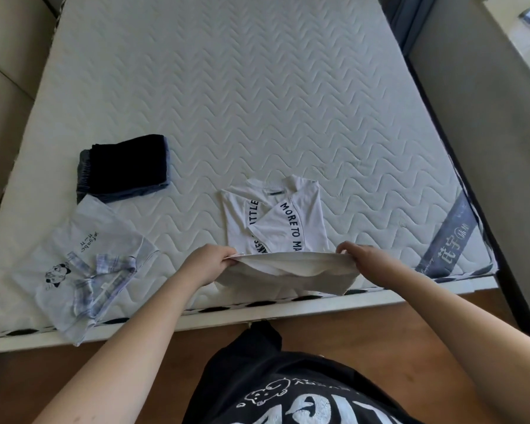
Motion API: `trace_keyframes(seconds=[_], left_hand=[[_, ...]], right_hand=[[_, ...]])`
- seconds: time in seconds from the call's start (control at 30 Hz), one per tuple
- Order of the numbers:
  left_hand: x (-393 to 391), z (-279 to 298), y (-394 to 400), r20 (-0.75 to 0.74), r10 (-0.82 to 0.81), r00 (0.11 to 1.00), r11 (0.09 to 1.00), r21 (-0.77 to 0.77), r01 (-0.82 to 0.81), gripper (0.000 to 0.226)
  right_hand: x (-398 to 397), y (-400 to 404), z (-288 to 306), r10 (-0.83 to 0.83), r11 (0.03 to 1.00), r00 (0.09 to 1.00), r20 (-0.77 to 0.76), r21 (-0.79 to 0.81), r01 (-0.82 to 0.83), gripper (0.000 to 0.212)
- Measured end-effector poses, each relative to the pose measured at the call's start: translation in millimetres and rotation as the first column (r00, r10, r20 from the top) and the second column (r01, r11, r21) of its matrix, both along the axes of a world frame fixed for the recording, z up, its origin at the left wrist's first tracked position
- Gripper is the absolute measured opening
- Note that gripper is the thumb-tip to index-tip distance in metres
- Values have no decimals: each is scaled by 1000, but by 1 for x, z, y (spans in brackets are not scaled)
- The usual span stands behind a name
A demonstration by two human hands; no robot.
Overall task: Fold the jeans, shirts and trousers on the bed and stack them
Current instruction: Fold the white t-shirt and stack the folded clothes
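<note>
A white T-shirt with dark lettering (283, 221) lies near the bed's front edge, its sleeves folded in over the chest. My left hand (207, 264) pinches the left corner of its bottom hem and my right hand (363, 260) pinches the right corner. The hem is lifted off the mattress and stretched between them. A folded dark stack of jeans and trousers (126, 166) sits to the left. A pale shirt with a plaid collar and a cartoon print (86, 264) lies spread flat at the front left.
The white quilted mattress (257, 87) stretches away beyond the clothes. A padded headboard or wall runs along the left, a grey panel along the right. Wooden floor shows below the bed's front edge.
</note>
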State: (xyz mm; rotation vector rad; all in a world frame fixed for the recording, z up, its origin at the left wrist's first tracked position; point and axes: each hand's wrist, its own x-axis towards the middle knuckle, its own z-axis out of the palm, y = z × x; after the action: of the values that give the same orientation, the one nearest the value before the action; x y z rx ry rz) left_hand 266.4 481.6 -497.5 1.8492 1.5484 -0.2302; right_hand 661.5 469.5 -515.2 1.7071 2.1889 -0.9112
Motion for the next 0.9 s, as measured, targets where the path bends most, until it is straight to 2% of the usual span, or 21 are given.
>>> trace_keyframes(seconds=[0.1, 0.3, 0.63, 0.9], left_hand=[[-3, -8, 27, 11, -19, 1000, 1000, -19, 19, 20], [-11, -24, 75, 3, -81, 997, 996, -38, 81, 19], [-9, -46, 135, -20, -84, 996, 995, -58, 82, 16], [5, -76, 189, -34, -64, 997, 993, -101, 60, 21]], right_hand=[[-7, 23, -5, -63, 997, 994, -95, 41, 67, 50], [-13, 63, -14, -66, 989, 992, -105, 127, 80, 46], [-29, 127, -27, -156, 984, 979, -132, -105, 143, 58], [-45, 193, -69, -104, 979, 984, -146, -188, 76, 54]])
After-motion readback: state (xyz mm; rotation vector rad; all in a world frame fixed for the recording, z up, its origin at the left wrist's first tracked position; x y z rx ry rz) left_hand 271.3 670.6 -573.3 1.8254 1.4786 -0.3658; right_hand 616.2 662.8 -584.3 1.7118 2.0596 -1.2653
